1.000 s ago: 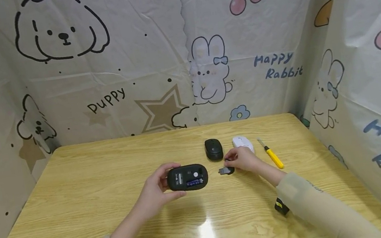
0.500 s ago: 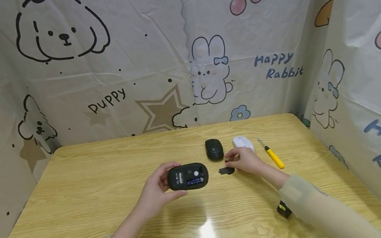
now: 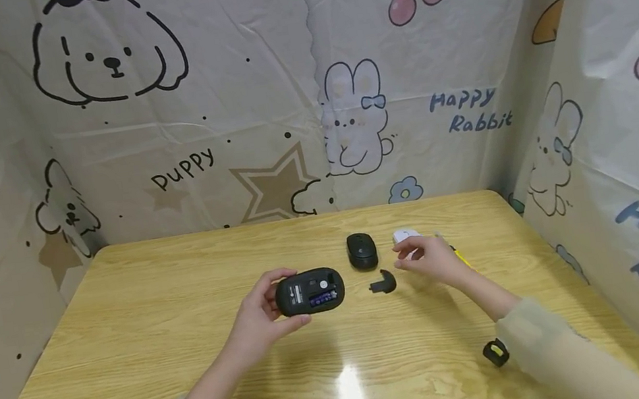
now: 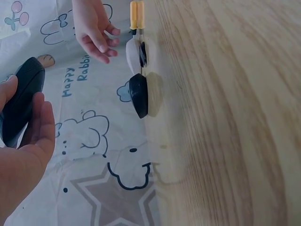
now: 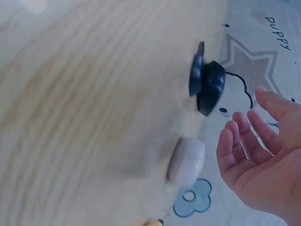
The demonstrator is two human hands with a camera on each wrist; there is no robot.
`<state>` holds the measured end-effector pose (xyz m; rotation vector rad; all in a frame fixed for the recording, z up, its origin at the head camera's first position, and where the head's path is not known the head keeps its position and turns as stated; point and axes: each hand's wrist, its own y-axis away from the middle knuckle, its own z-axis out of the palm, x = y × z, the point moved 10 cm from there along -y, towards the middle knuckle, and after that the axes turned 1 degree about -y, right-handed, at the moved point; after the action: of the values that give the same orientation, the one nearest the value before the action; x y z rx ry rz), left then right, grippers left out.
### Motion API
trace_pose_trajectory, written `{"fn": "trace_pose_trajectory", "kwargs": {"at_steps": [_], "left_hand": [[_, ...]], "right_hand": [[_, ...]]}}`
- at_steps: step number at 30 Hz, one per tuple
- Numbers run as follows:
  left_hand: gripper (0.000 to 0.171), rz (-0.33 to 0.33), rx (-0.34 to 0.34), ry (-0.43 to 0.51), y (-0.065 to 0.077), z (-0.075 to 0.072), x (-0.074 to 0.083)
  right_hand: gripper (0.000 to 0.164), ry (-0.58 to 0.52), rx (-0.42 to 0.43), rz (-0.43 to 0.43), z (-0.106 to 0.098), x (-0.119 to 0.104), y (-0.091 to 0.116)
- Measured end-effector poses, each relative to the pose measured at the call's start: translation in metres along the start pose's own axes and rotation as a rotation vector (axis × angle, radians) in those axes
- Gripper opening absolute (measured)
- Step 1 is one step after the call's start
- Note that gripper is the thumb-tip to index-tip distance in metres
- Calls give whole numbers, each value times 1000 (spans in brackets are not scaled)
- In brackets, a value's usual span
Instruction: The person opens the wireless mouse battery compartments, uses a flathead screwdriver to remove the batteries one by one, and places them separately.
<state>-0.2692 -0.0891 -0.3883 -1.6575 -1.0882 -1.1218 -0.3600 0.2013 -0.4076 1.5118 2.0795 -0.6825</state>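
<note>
My left hand grips a black computer mouse by its left end, above the table. The mouse's underside faces me, and a dark blue battery lies in its uncovered compartment. A black battery cover with a narrow tab lies on the table to the right of it. My right hand is raised beyond the cover with fingers relaxed and slightly bent, holding nothing. In the right wrist view its palm and fingers are bare. Partly behind this hand is a white mouse.
Another black mouse stands on the table behind the cover. A screwdriver with a yellow handle lies at the right, mostly hidden by the right hand in the head view. Printed cloth hangs behind and beside the wooden table.
My right hand has let go of the battery cover, which now lies flat on the table, and has drawn back to the right. The left hand keeps the mouse, tilted slightly more.
</note>
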Motion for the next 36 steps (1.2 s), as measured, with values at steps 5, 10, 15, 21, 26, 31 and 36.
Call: {"fn": "trace_pose_trajectory", "kwargs": {"at_steps": [5, 10, 15, 21, 26, 31, 36], "left_hand": [[70, -10, 4, 12, 1, -3, 0], [70, -10, 5, 28, 1, -4, 2], [70, -11, 9, 30, 1, -5, 4], [69, -14, 11, 27, 3, -7, 2], [69, -21, 18, 17, 3, -10, 0], [70, -28, 22, 19, 5, -11, -2], [69, -15, 13, 24, 5, -11, 0]], "right_hand": [[34, 9, 35, 13, -19, 5, 6], [38, 13, 75, 22, -37, 14, 13], [41, 19, 105, 58, -49, 30, 21], [43, 65, 141, 69, -57, 48, 32], [46, 95, 163, 81, -61, 59, 39], [50, 119, 160, 122, -60, 74, 39], [52, 160, 144, 133, -58, 85, 35]]}}
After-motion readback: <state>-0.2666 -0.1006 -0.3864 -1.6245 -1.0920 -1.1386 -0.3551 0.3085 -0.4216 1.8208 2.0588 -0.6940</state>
